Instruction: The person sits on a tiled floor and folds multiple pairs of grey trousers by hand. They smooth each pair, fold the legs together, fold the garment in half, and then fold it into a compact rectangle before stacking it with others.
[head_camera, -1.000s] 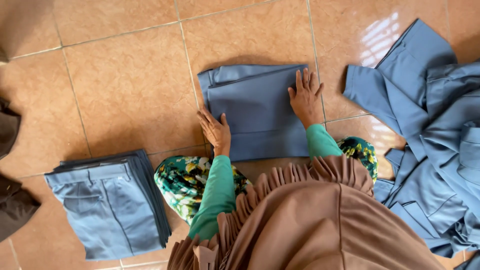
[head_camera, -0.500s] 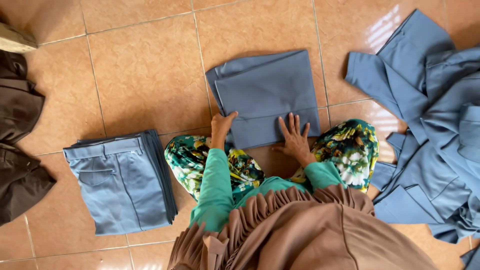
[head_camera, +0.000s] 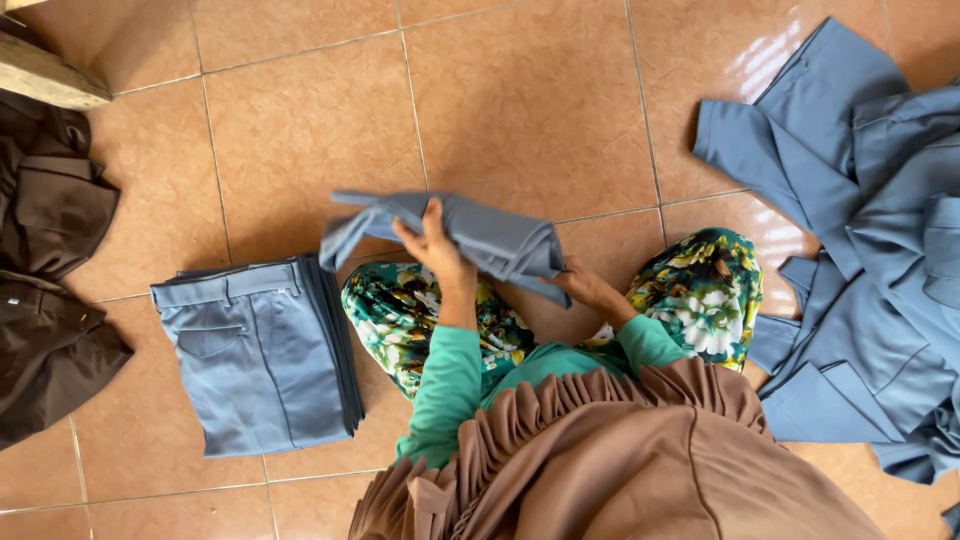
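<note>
I sit on a tiled floor with my knees in floral trousers (head_camera: 700, 290) in front of me. A folded grey-blue garment (head_camera: 480, 232) is lifted off the floor above my knees. My left hand (head_camera: 432, 245) grips its upper middle, fingers closed over the cloth. My right hand (head_camera: 585, 288) holds its lower right edge from beneath, partly hidden by the fabric. To the left, a neat stack of folded grey-blue trousers (head_camera: 255, 350) lies on the tiles, close to the lifted garment's left end.
A loose heap of unfolded grey-blue garments (head_camera: 860, 260) covers the floor at the right. Dark brown clothes (head_camera: 50, 260) lie at the left edge, under a wooden board (head_camera: 45, 75) at the top left. My brown pleated headscarf (head_camera: 600, 460) fills the bottom.
The garment lay flat on the floor under my pressing hands. Both hands slid to its near edge, took hold, and now it is lifted and shifted left toward the stack.
</note>
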